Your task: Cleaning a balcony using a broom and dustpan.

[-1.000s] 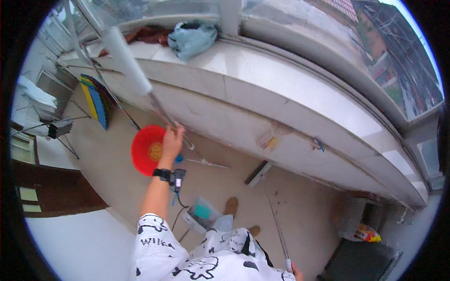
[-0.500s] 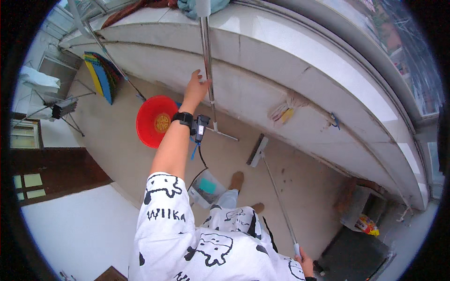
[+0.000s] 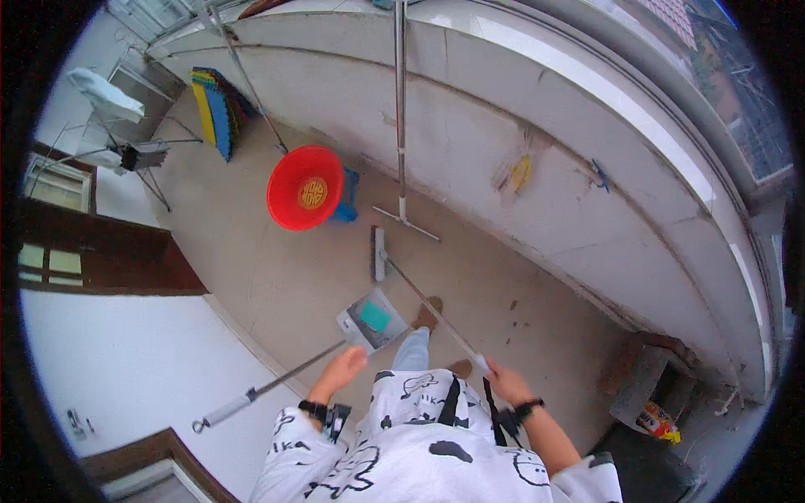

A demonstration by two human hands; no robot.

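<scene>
Closed round the grey grip of a long-handled broom [image 3: 436,314] is my right hand [image 3: 508,383]. The broom's bristled head [image 3: 378,254] rests on the floor ahead of me, left of the middle. My left hand [image 3: 345,367] is low, just beside the dustpan's handle [image 3: 289,375]; its fingers are blurred, and I cannot tell whether they touch anything. The grey dustpan [image 3: 394,342] lies near my foot, with a teal patch [image 3: 375,317] and dark bits inside.
A squeegee [image 3: 402,168] leans on the low curved wall. Beside it a red basin [image 3: 285,197] sits on a blue stool [image 3: 348,197]. Further left are another pole [image 3: 251,88], coloured foam mats [image 3: 214,109] and a drying rack [image 3: 151,176]. A grey box [image 3: 646,394] stands at right.
My left hand has come back from beside the squeegee pole down to the dustpan. My right hand has moved forward and left, sweeping the broom head leftward. The view has shifted.
</scene>
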